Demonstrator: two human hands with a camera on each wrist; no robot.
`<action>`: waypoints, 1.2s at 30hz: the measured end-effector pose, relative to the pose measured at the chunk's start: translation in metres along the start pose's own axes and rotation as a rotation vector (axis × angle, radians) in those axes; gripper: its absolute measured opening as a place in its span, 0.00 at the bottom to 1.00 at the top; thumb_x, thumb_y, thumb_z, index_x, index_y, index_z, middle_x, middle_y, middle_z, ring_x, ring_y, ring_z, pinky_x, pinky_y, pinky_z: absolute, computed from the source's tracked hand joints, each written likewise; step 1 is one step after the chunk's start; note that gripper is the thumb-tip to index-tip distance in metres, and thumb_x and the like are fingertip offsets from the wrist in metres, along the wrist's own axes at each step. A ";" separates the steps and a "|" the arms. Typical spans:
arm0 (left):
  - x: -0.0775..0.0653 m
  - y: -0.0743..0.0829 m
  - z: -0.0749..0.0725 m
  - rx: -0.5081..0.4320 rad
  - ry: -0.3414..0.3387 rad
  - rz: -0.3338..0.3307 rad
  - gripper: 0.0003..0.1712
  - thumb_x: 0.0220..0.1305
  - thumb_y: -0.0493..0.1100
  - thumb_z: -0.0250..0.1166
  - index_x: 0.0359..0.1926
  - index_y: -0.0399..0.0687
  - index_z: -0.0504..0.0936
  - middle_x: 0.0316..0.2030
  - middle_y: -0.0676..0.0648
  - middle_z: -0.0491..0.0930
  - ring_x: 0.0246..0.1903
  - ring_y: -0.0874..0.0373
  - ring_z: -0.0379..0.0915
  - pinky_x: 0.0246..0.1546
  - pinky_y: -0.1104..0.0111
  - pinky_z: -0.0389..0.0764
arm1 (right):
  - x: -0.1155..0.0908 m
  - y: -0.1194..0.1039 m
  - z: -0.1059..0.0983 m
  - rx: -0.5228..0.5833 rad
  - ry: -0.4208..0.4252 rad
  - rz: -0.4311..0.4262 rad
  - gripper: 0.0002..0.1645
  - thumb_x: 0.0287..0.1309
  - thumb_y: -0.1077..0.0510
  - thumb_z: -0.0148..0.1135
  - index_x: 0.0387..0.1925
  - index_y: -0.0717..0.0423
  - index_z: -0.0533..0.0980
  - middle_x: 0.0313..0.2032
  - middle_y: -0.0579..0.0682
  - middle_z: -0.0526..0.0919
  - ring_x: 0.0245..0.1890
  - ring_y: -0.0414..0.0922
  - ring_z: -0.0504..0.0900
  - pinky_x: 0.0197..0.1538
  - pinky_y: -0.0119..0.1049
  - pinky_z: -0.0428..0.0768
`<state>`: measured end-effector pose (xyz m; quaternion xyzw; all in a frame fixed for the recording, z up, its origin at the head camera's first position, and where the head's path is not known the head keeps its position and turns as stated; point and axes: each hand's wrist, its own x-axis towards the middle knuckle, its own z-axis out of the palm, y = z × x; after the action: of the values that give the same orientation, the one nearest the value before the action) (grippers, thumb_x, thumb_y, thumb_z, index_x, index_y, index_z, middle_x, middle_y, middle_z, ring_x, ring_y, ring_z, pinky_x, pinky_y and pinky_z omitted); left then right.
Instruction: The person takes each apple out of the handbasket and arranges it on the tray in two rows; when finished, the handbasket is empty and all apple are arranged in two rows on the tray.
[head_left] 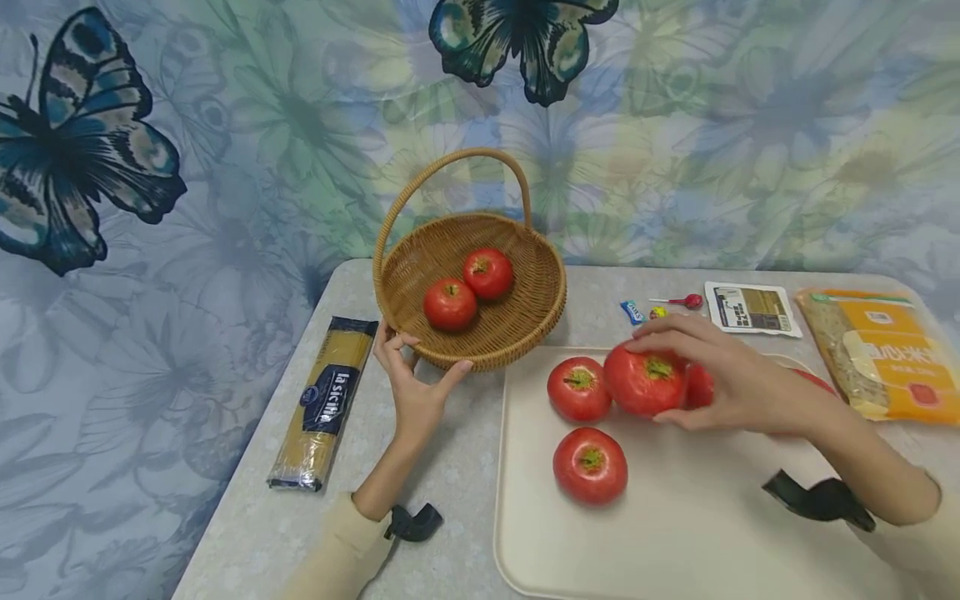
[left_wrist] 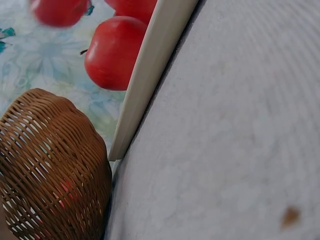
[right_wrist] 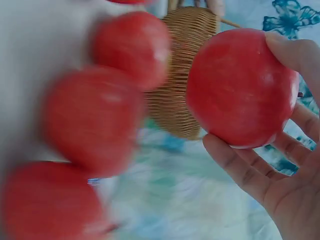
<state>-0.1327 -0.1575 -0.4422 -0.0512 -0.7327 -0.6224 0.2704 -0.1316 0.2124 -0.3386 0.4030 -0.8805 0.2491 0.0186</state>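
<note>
My right hand (head_left: 705,367) grips a red apple (head_left: 645,380) above the tray, thumb on one side and fingers round the other; the right wrist view shows the same apple (right_wrist: 242,87) held clear of the others. A wicker basket (head_left: 517,337) with a tall handle has two apples (head_left: 450,305) inside. At its near left rim my left hand (head_left: 416,392) holds it with spread thumb and fingers. In the left wrist view that hand is almost wholly out of sight beside the basket (left_wrist: 55,170). On the cream tray (head_left: 675,517) lie several more apples (head_left: 590,467), some partly behind my right hand.
A pasta packet (head_left: 322,408) lies left of the basket. Behind the tray are a small blue candy (head_left: 632,312), a lollipop (head_left: 692,302) and a white packet (head_left: 752,308). A large orange grain bag (head_left: 885,354) is at the right. The patterned cloth backdrop (head_left: 675,167) rises behind the table.
</note>
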 end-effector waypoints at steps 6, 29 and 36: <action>-0.001 0.001 0.002 0.000 0.002 -0.017 0.36 0.47 0.29 0.75 0.47 0.29 0.57 0.73 0.37 0.33 0.76 0.41 0.32 0.66 0.41 0.58 | -0.056 0.002 0.031 0.049 -0.014 0.139 0.48 0.33 0.50 0.85 0.60 0.34 0.71 0.59 0.39 0.72 0.60 0.31 0.64 0.47 0.35 0.82; 0.000 -0.004 0.001 -0.006 -0.006 0.001 0.38 0.48 0.33 0.77 0.48 0.31 0.57 0.73 0.40 0.33 0.76 0.40 0.31 0.67 0.40 0.55 | -0.079 0.005 0.075 0.042 -0.074 0.183 0.48 0.35 0.50 0.84 0.60 0.31 0.70 0.60 0.37 0.70 0.58 0.30 0.61 0.48 0.36 0.82; 0.000 0.001 0.000 -0.010 -0.010 0.003 0.39 0.48 0.35 0.77 0.48 0.29 0.57 0.73 0.36 0.33 0.75 0.38 0.32 0.66 0.39 0.55 | -0.068 -0.002 0.050 0.049 -0.079 0.168 0.48 0.40 0.46 0.81 0.65 0.34 0.68 0.61 0.36 0.69 0.59 0.30 0.64 0.46 0.36 0.84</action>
<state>-0.1324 -0.1572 -0.4418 -0.0566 -0.7308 -0.6254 0.2675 -0.0754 0.2363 -0.3976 0.3374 -0.9049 0.2553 -0.0468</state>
